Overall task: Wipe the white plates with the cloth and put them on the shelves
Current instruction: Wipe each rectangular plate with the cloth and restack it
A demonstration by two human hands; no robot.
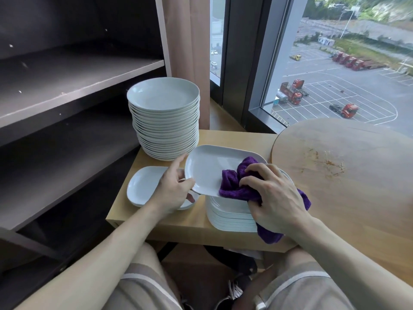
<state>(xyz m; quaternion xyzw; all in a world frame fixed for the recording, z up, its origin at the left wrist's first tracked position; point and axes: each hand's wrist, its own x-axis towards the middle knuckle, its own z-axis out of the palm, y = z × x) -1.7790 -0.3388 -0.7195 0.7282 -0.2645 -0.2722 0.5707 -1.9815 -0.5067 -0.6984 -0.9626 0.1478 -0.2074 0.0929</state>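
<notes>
The left hand (172, 189) has its grip pinched on the left rim of a white plate (207, 166), tilted above the plate stack (230, 215) on the table (187, 222), long axis left to right. The right hand (270, 193) grips the purple cloth (232, 184) against its right end. The shelves (78, 72) lie left, nearer the left hand. No readable writing.

- We see the plate (207, 168) and the stacked plates (164, 97) in plain white.
- Our cloth (234, 186) is deep purple.
- We find the table (190, 222) pale yellowish wood.
- The shelves (67, 79) look dark grey-brown to us.
- Our shorts (143, 283) are beige with a pale stripe.
</notes>
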